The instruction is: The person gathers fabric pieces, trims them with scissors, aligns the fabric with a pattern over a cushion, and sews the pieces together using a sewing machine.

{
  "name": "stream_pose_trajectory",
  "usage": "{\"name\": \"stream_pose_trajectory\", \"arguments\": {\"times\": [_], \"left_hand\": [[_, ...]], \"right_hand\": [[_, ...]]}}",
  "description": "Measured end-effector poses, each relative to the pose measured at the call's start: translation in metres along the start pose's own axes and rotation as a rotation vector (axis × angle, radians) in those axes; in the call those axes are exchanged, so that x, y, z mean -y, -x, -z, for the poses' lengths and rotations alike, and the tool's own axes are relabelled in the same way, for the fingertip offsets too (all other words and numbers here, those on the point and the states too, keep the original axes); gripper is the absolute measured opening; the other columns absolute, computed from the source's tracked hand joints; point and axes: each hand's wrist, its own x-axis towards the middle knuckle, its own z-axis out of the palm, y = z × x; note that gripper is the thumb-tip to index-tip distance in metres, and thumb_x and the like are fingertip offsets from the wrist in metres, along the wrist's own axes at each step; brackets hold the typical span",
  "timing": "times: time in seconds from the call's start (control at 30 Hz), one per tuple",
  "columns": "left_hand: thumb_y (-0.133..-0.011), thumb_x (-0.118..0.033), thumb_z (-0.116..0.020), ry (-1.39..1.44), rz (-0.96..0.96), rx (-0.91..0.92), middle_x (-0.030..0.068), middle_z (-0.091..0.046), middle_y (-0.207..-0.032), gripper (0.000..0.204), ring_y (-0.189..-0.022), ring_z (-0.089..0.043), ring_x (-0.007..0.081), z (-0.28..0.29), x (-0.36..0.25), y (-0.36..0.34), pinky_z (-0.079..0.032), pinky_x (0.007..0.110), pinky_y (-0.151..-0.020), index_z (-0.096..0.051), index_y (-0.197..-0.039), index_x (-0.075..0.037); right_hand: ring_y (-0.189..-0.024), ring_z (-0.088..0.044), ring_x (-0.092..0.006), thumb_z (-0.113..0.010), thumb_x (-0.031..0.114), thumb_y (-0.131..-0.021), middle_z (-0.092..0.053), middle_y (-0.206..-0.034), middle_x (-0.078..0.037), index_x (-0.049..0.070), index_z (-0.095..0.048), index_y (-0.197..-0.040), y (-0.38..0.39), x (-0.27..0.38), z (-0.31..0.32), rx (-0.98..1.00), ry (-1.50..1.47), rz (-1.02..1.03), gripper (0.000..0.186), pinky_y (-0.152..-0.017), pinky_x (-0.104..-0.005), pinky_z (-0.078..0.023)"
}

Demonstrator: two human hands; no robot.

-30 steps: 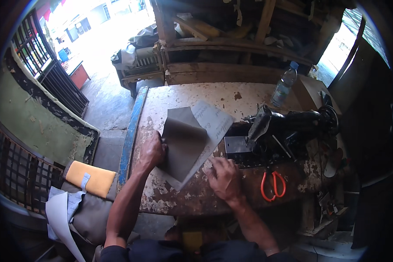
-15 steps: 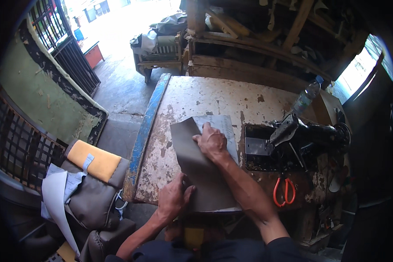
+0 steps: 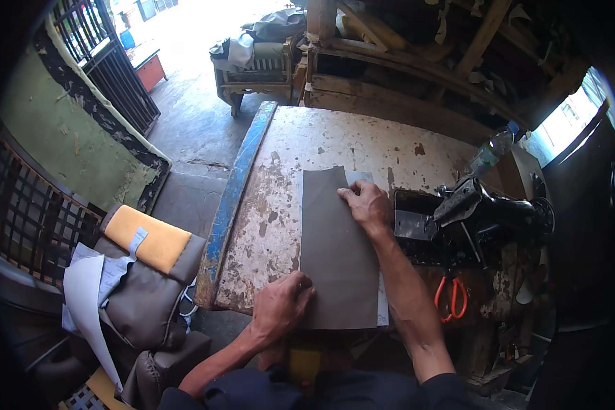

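Observation:
A dark grey-brown, leather-like sheet (image 3: 338, 266) lies flat and lengthwise on the worn tabletop (image 3: 263, 205). Beneath it a pale sheet (image 3: 362, 176) peeks out at the top and along the right side. My left hand (image 3: 280, 305) is closed at the dark sheet's lower left edge, its fingertips curled against the border. At the upper right edge, my right hand (image 3: 369, 207) pinches the same sheet between thumb and fingers, and its forearm runs along the sheet's right side.
Right of the sheet stands a black sewing machine (image 3: 471, 212), with orange-handled scissors (image 3: 451, 299) below it. Behind the machine is a plastic bottle (image 3: 493, 149). To the left lie dark padded pieces (image 3: 143, 301) with a yellow foam block (image 3: 148, 236) on top.
The dark sheet, folded and buckled earlier, now lies flat and straighter over the pale one. My right hand has shifted right, to its edge; my left hand has moved slightly right.

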Motion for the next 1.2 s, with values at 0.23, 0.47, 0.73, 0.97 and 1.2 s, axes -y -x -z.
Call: {"name": "stream_pose_trajectory", "arguments": {"times": [0.23, 0.47, 0.73, 0.97, 1.2], "left_hand": [[-0.093, -0.026, -0.070, -0.023, -0.040, 0.049, 0.0126, -0.073, -0.092, 0.018, -0.084, -0.071, 0.0360, 0.000, -0.001, 0.000, -0.055, 0.047, -0.072, -0.066, -0.101, -0.011], [-0.092, -0.026, -0.070, -0.034, -0.046, 0.052, 0.0130, -0.072, -0.091, 0.018, -0.083, -0.071, 0.0358, 0.001, 0.006, 0.006, -0.055, 0.047, -0.071, -0.065, -0.101, -0.011], [-0.090, -0.023, -0.074, 0.016, 0.005, 0.000, 0.0145, -0.072, -0.087, 0.017, -0.082, -0.070, 0.0374, 0.004, -0.003, -0.005, -0.054, 0.047, -0.070, -0.066, -0.096, -0.009], [-0.091, -0.023, -0.072, -0.032, -0.014, 0.006, 0.0153, -0.070, -0.076, 0.018, -0.069, -0.070, 0.0321, -0.006, 0.000, -0.008, -0.054, 0.041, -0.065, -0.069, -0.097, -0.007], [-0.090, -0.023, -0.075, -0.061, -0.100, -0.029, 0.0116, -0.065, -0.078, 0.016, -0.068, -0.066, 0.0307, -0.007, -0.002, -0.002, -0.051, 0.042, -0.062, -0.068, -0.095, -0.009]], "right_hand": [[-0.092, -0.073, -0.0309, -0.075, 0.051, -0.084, -0.077, -0.095, -0.011, 0.015, -0.076, -0.104, 0.003, -0.003, -0.002, -0.014, 0.065, -0.023, 0.041, -0.081, -0.0423, -0.055], [-0.099, -0.071, -0.0338, -0.078, 0.045, -0.082, -0.075, -0.101, -0.012, 0.013, -0.075, -0.097, 0.008, -0.001, -0.013, -0.040, 0.034, -0.029, 0.035, -0.085, -0.0471, -0.054], [-0.095, -0.072, -0.0348, -0.077, 0.056, -0.078, -0.076, -0.100, -0.013, 0.016, -0.077, -0.101, -0.014, -0.002, -0.008, -0.043, 0.046, -0.024, 0.046, -0.083, -0.0421, -0.056], [-0.092, -0.074, -0.0270, -0.079, 0.051, -0.080, -0.078, -0.096, -0.008, 0.021, -0.079, -0.100, -0.013, -0.011, -0.013, -0.056, 0.029, -0.047, 0.036, -0.083, -0.0396, -0.056], [-0.097, -0.072, -0.0303, -0.076, 0.049, -0.084, -0.075, -0.107, -0.013, 0.011, -0.074, -0.109, 0.005, -0.015, -0.004, -0.087, -0.024, 0.037, 0.045, -0.087, -0.0417, -0.055]]}}
